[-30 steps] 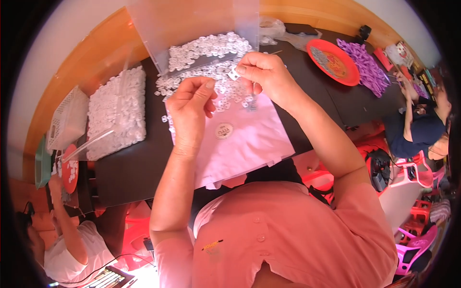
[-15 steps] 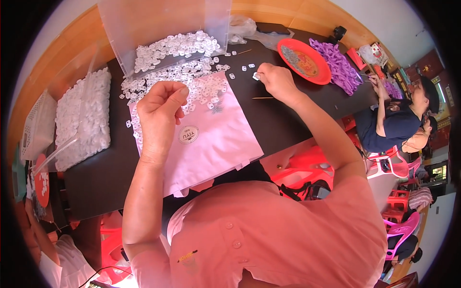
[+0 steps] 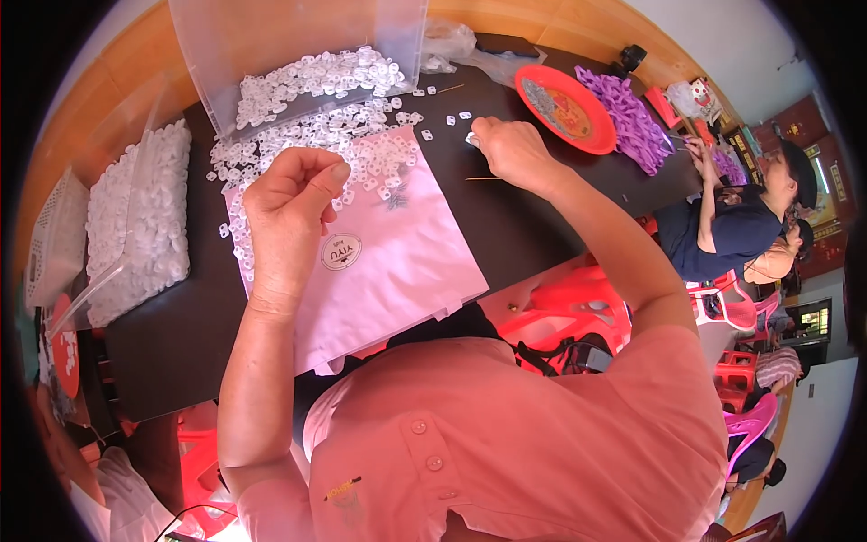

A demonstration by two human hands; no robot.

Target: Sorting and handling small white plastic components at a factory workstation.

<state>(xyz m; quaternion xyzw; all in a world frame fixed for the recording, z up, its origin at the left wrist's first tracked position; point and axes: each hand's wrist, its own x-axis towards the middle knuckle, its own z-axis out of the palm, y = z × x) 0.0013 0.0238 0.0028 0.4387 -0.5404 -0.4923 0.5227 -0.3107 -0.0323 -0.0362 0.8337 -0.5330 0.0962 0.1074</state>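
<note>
One white piece is pinched in the right hand, left of the red plate. The left hand is curled above the pink cloth; its contents cannot be told.

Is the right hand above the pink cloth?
No, the right hand is over the dark table, to the right of the pink cloth.

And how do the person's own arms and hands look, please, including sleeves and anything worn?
The left hand and right hand are ungloved, with no watch or bracelet visible. Both forearms are uncovered. Short coral-pink sleeves, matching the shirt, end near the elbows; no markings show on them.
</note>
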